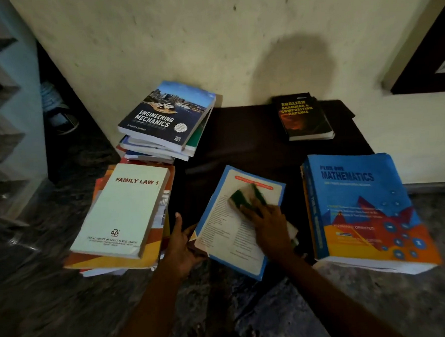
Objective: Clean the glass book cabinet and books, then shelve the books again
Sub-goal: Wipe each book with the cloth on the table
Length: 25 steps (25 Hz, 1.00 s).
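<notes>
Head view, blue-bordered book (227, 237), white text panel, left hand (180, 245) gripping its edge, right hand (268, 225) flat, pressing green-white cloth (245, 194)

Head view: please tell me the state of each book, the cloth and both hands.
Blue-bordered book: closed, held at its left edge.
Green-and-white cloth: pressed on that book.
Left hand: grips the book's edge.
Right hand: presses the cloth down.
Family Law 1: closed, atop a stack.
Engineering Mechanics: closed, atop a stack.
English Grammar book: closed, lying on the dark table.
Plus One Mathematics: closed, atop a pile.
</notes>
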Motion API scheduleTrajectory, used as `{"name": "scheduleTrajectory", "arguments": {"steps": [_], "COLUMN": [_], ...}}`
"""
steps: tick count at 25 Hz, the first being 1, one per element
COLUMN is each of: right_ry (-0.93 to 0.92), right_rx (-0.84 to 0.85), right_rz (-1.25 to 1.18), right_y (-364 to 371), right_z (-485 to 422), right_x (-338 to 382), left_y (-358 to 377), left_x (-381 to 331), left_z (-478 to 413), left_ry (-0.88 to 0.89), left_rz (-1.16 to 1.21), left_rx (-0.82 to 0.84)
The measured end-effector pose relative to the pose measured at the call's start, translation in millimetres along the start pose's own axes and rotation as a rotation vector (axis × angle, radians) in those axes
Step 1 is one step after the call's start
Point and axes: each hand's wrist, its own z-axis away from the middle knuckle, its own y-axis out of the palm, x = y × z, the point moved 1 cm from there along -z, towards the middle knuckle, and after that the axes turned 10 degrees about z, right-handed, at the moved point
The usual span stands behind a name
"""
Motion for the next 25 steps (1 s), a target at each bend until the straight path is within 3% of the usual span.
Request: {"name": "scheduleTrajectory", "arguments": {"steps": [3, 5, 8, 13, 17, 21, 23, 25], "right_ry": [-0.110, -0.186, -0.155, 0.008, -0.117, -0.239, -0.275, -0.299], "right_rx": [-0.005, -0.020, -0.113, -0.229, -0.313, -0.324, -0.281, -0.222], "right_rz": [-0.149, -0.253, -0.401, -0.706, -0.764, -0.814, -0.869, -0.917], "right_y": [3, -2, -23, -86, -136, -144, -142, -140], "right_z": [61, 76, 60, 12, -7, -30, -41, -47], "right_x": [32, 42, 33, 14, 43, 69, 84, 98], "left_y": [4, 7, 17, 61, 60, 34, 12, -18], "left_x": [-2, -4, -10, -44, -82, -106, -111, -107], "left_z": [5, 4, 11, 73, 138, 180, 180, 158], "left_ry": [0.012, 0.076, 0.295, 0.820, 1.364, 1.794, 1.898, 1.891], "left_rz": [-0.007, -0.147, -0.422, -0.674, -0.839, -0.854, -0.915, -1.090], "left_rx": [0.027, -0.020, -0.110, -0.061, -0.237, -0.589, -0.715, -0.776]}}
